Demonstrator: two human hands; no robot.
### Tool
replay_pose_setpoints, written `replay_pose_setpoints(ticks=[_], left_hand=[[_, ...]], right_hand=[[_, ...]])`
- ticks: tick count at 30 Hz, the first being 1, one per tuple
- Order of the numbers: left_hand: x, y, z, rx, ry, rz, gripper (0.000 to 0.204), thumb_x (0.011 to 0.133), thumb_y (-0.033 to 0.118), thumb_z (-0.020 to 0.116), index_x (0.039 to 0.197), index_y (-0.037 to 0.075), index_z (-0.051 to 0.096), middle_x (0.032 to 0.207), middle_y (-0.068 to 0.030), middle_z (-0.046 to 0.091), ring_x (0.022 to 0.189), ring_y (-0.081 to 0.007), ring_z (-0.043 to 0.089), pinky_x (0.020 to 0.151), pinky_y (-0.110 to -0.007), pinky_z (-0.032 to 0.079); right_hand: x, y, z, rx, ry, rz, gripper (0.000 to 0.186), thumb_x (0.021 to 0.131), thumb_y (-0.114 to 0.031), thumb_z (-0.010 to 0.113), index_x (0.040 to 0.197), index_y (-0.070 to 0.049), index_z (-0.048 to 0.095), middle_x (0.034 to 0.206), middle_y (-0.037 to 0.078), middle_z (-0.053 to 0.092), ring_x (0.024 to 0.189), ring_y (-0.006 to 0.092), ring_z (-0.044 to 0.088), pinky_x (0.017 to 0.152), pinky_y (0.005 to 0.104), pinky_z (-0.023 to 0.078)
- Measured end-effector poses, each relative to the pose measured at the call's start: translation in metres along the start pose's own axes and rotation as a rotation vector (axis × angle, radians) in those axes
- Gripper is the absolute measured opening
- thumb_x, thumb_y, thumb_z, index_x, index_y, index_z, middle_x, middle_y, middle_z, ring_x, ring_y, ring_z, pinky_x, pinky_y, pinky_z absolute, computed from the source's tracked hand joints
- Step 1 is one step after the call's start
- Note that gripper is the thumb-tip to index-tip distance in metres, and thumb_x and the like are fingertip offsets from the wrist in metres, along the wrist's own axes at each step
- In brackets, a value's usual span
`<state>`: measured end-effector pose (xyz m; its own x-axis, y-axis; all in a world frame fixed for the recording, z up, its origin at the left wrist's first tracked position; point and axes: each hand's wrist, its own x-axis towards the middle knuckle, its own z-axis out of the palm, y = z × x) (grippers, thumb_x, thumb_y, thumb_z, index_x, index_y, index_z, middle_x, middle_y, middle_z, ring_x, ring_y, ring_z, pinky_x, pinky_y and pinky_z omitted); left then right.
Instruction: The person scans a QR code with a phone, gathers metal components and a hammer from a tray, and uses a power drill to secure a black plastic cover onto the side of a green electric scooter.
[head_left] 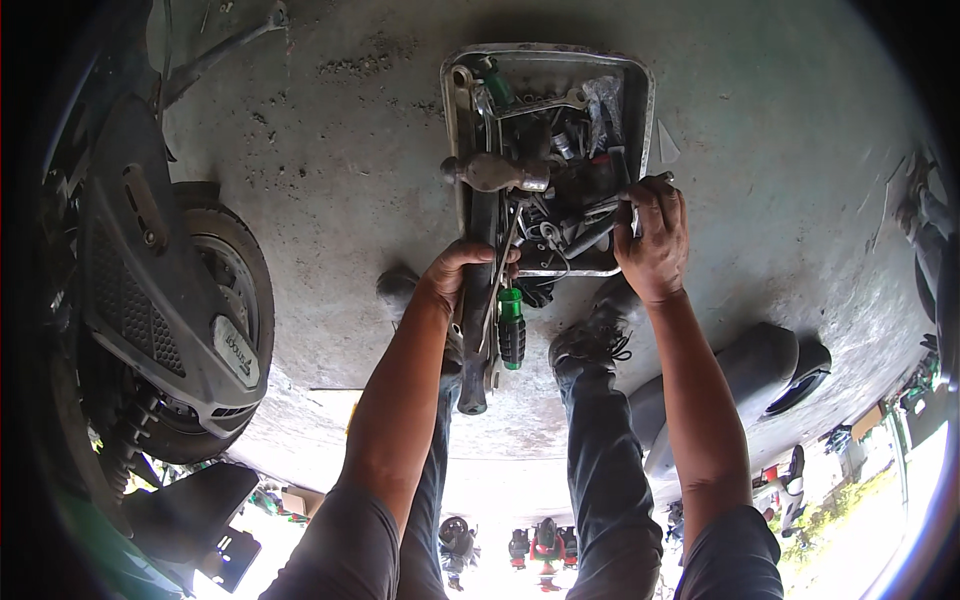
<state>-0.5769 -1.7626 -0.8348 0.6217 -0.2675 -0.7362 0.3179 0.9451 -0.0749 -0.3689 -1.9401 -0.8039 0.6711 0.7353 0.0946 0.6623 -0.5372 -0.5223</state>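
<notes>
Hammer (484,222) lies lengthwise over left side of grey metal tray (550,47); head inside the tray outline, handle running out past near rim; left hand (452,268) closed round the handle, thumb across it; long metal tools alongside handle, can't tell whether also gripped; right hand (657,245) at tray's right near corner, fingers curled narrow on a metal tool (655,179), exact kind unclear; tray contents: open-ended wrench (545,104) near far end, green-handled tool (495,82) in far left corner, clear plastic bag (604,103) at far right, jumbled metal pieces in middle, partly shadowed; green-and-black screwdriver handle (511,330) sticks out beyond near rim; tray on grey floor (770,150), between person and scattered debris; scooter (165,270) at left.
</notes>
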Motion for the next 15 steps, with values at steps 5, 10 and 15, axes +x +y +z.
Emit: replay_pose_setpoints(ticks=[5, 10, 15], left_hand=[[-0.008, 0.008, 0.014, -0.075, -0.043, -0.024, 0.059, 0.066, 0.022, 0.071, 0.120, 0.004, 0.053, 0.089, -0.0101, 0.060, 0.083, -0.0253, 0.061, 0.076, -0.038, 0.052], [-0.006, 0.008, 0.008, 0.002, 0.054, -0.032, 0.055, 0.067, 0.021, 0.071, 0.117, 0.004, 0.055, 0.090, -0.0112, 0.061, 0.083, -0.0255, 0.061, 0.076, -0.037, 0.052], [0.000, 0.004, 0.008, 0.078, 0.159, -0.018, 0.047, 0.065, 0.022, 0.075, 0.106, 0.004, 0.058, 0.089, -0.0099, 0.066, 0.078, -0.0206, 0.063, 0.074, -0.035, 0.052]], right_hand=[[0.006, 0.001, -0.003, -0.250, -0.066, 0.079, 0.023, 0.074, -0.004, 0.067, 0.096, -0.011, 0.062, 0.108, 0.005, 0.058, 0.096, 0.0278, 0.054, 0.083, 0.0398, 0.043], [0.023, -0.019, 0.019, -0.496, -0.695, 0.132, 0.023, 0.079, -0.010, 0.060, 0.099, -0.014, 0.069, 0.096, 0.007, 0.066, 0.082, 0.0273, 0.064, 0.073, 0.0389, 0.051], [0.059, -0.031, 0.059, -0.497, -0.962, 0.336, 0.018, 0.086, -0.017, 0.058, 0.095, -0.013, 0.073, 0.099, 0.009, 0.071, 0.095, 0.0244, 0.069, 0.073, 0.0369, 0.057]])
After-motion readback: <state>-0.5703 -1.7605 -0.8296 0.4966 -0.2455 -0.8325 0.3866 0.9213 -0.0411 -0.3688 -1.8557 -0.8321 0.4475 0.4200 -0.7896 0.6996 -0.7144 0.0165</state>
